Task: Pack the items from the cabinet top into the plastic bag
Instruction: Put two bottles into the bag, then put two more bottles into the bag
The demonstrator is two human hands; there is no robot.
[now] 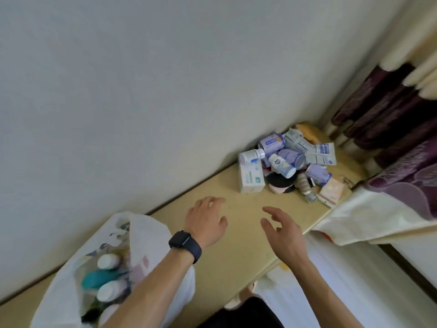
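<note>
A pile of small items [290,162] lies at the far right of the pale yellow cabinet top [236,245]: white pill bottles, purple cans, sachets, a white box [250,181], a round black case. A white plastic bag [142,237] stands open at the lower left with bottles and a teal thing inside. My left hand [205,221], with a black watch on the wrist, hovers over the cabinet top with relaxed fingers and holds nothing. My right hand [281,226] is beside it, open and empty. Both hands are apart from the pile.
A grey wall [165,91] runs along the back of the cabinet. Purple and cream curtains [402,138] hang at the right, with cream cloth draped near the cabinet's right end. White bedding lies below the cabinet's front edge.
</note>
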